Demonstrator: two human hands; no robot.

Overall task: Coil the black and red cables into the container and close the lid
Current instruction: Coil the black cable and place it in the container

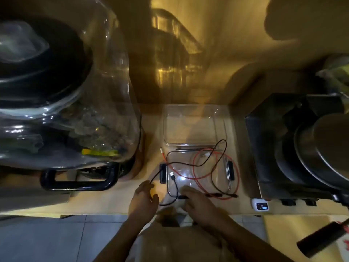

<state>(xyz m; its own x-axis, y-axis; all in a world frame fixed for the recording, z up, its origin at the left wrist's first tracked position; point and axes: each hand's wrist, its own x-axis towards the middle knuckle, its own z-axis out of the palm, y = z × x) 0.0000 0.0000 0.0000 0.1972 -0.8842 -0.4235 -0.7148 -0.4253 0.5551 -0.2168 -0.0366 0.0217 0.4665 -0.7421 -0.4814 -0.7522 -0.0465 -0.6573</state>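
Cables all over the lid

Our left hand (143, 200) pinches the black cable (215, 167); right hand (196, 202) grips its plug, red cable (198, 177) loose.

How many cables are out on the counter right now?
2. The black cable loops over the container's left half, its near end between the left hand and right hand. The red cable loops over its right side. None seems hidden.

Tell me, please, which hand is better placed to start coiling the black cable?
The left hand, probably: the black cable already runs through its fingers beside the container. The right hand rests on the cable's other end near the front rim, suited to feeding it.
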